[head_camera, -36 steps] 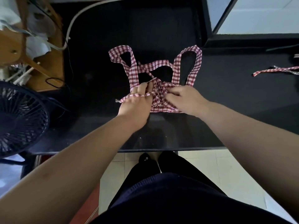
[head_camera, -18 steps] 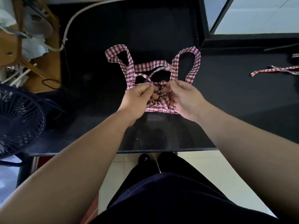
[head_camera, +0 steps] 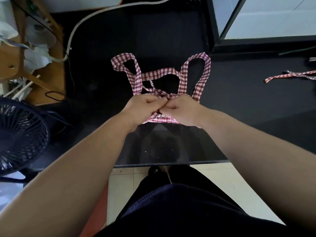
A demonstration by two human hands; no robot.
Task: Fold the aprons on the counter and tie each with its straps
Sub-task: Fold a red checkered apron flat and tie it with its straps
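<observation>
Left hand (head_camera: 142, 106) and right hand (head_camera: 182, 109) meet knuckle to knuckle, fingers pinched closed on the thin straps (head_camera: 160, 93) crossing just beyond the fingertips. Folded checked apron (head_camera: 160, 119) lies under both hands on the black counter (head_camera: 239, 103).

Left hand (head_camera: 142, 107): knuckles up, fingers curled shut, pinching the strap at its fingertips.
Right hand (head_camera: 182, 109): mirrored pose, fingers curled, tips touching the left's.
Forearms: bare, both reaching forward and converging toward the centre.
</observation>
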